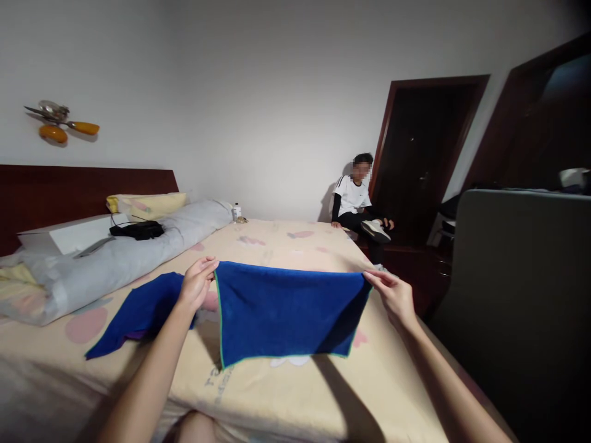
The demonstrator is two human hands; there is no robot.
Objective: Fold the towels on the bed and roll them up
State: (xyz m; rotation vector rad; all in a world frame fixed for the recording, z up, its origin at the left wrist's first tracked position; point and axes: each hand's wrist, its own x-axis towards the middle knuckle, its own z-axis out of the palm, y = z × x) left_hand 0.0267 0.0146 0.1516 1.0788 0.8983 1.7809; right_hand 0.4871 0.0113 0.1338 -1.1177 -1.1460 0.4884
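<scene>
A blue towel (290,314) with green edging hangs stretched between my hands, above the bed (258,394). Its upper left corner is pinched by my left hand (199,282), closed on the cloth. At the upper right corner, my right hand (392,294) grips it between thumb and fingers. The top edge runs nearly straight, and the lower edge hangs just over the sheet. Another blue cloth (148,307) lies crumpled on the bed beside my left forearm, with a bit of purple showing beneath it.
A rolled grey quilt (184,231) lies along the bed's left side, with a black bag (137,229) and a white box (78,235) on it. Behind it is a pillow (148,203). A person (354,200) sits at the far corner. A dark panel (521,277) stands at right.
</scene>
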